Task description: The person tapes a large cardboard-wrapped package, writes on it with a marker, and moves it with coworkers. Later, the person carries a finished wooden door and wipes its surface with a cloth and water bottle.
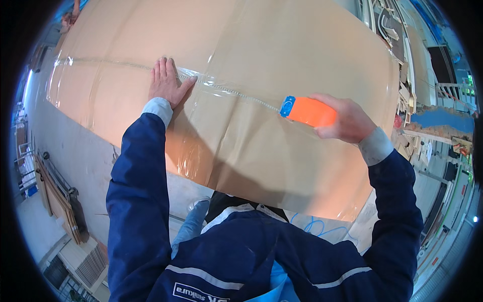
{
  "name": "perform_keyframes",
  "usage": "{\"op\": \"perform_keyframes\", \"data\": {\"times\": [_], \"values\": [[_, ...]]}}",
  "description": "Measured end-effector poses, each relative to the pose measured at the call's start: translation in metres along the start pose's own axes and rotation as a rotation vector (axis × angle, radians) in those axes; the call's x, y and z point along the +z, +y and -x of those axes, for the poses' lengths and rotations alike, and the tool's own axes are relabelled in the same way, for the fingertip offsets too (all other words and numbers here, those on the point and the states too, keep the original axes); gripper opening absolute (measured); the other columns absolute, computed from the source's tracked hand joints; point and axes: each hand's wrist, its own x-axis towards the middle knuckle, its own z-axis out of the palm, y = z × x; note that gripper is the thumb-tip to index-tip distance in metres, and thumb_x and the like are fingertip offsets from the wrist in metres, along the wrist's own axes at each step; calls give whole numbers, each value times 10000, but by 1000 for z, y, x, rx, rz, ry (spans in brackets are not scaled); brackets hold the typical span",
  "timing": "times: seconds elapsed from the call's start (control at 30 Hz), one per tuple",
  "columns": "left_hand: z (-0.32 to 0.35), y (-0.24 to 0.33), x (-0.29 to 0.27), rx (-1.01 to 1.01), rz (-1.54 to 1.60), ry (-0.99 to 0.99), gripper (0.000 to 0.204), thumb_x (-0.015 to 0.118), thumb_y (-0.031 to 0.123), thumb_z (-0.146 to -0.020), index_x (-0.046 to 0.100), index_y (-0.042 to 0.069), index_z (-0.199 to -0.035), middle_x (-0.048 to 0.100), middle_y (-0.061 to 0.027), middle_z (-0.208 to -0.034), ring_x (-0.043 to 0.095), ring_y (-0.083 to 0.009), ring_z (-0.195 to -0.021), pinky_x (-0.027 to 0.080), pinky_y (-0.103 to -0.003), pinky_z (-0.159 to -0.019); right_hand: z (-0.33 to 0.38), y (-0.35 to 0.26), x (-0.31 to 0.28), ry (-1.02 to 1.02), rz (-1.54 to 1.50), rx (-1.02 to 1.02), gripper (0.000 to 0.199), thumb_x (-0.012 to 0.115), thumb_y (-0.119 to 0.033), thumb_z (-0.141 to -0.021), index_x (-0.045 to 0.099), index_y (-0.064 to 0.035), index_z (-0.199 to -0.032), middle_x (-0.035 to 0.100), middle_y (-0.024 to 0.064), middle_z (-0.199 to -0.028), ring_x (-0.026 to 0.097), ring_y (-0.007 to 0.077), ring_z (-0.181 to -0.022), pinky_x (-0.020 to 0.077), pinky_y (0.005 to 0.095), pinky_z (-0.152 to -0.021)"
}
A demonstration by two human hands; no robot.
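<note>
A large sheet of brown cardboard (302,55) lies before me, with a thin ridged seam running across it. Clear tape (216,86) glistens along this seam between my hands. My left hand (170,85) rests flat on the cardboard beside the tape's left part, fingers spread, thumb toward the tape. In my right hand (347,121) is an orange tape dispenser (313,111) with a blue front end, held low at the seam's right part. My fingers wrap round its right end and hide that part.
Another person's hand (69,21) is at the far left corner of the cardboard. Scrap strips and boards (402,95) are piled along the right. Leaning panels (58,201) stand at lower left. A blue hose (317,226) curls on the floor near me.
</note>
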Motion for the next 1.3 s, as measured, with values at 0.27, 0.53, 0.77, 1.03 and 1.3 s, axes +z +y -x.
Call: {"op": "perform_keyframes", "data": {"times": [0.27,0.53,0.77,1.03,1.3], "values": [[69,185,17,115,174,28,788,398,500,-1055,262,-78,-1573,229,-313,-1649,164,-449,-1559,123,-545,-1271,-3,-3,-5,-6,-53,67,646,776,-314,-708,644,-85,-1297,730,170,-1083,693,372,-963,557,431,-863],[79,214,13,91,219,6,790,390,498,-1056,238,-71,-1583,203,-311,-1658,111,-444,-1571,75,-545,-1275,2,-14,-7,-32,-131,103,694,760,-356,-715,622,-42,-1318,707,210,-1127,676,375,-997,546,417,-877],[73,243,5,-204,107,-16,1142,497,770,-903,189,-92,-1586,152,-333,-1662,67,-455,-1574,83,-530,-1274,11,14,6,17,-46,41,643,747,-401,-713,654,-74,-1259,718,175,-1121,679,376,-1013,547,441,-865],[71,259,-4,-237,-43,-61,1289,478,909,-808,185,-68,-1596,170,-284,-1675,75,-407,-1585,101,-476,-1285,10,43,-1,-28,-66,-40,672,737,-470,-687,672,-75,-1227,712,161,-1148,673,355,-1065,541,448,-904],[70,255,7,-238,-37,4,1210,570,839,-818,254,-46,-1580,220,-258,-1664,118,-392,-1579,128,-491,-1282,86,86,-49,-113,-51,-79,644,744,-410,-711,658,-42,-1232,702,198,-1144,667,363,-1063,535,427,-899]]}}
